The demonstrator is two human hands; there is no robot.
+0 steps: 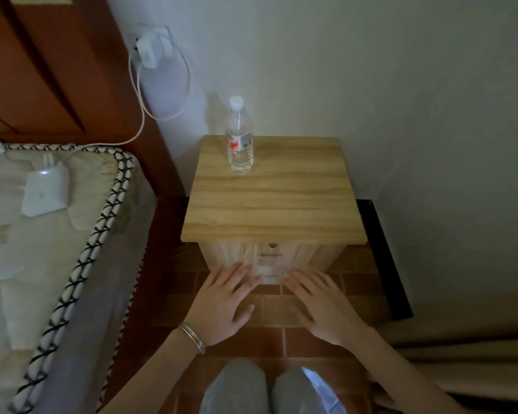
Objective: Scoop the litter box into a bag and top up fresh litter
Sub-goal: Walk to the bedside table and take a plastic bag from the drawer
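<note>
Two hands, head view. Left hand (222, 300): flat, fingers straight and spread, holding nothing, fingertips at the lower front of the wooden cabinet (275, 198); two thin bangles (193, 337) on its wrist. Right hand (320, 306): likewise flat, spread and holding nothing, just beside the left. We cannot tell whether the fingertips touch the cabinet front. On the cabinet top we list one clear water bottle (240, 138), upright, white cap. Mattress (42, 264), at left, carries a white adapter (45, 189). Floor: red-brown tiles (251, 339). Litter box: we cannot place it from this view.
</note>
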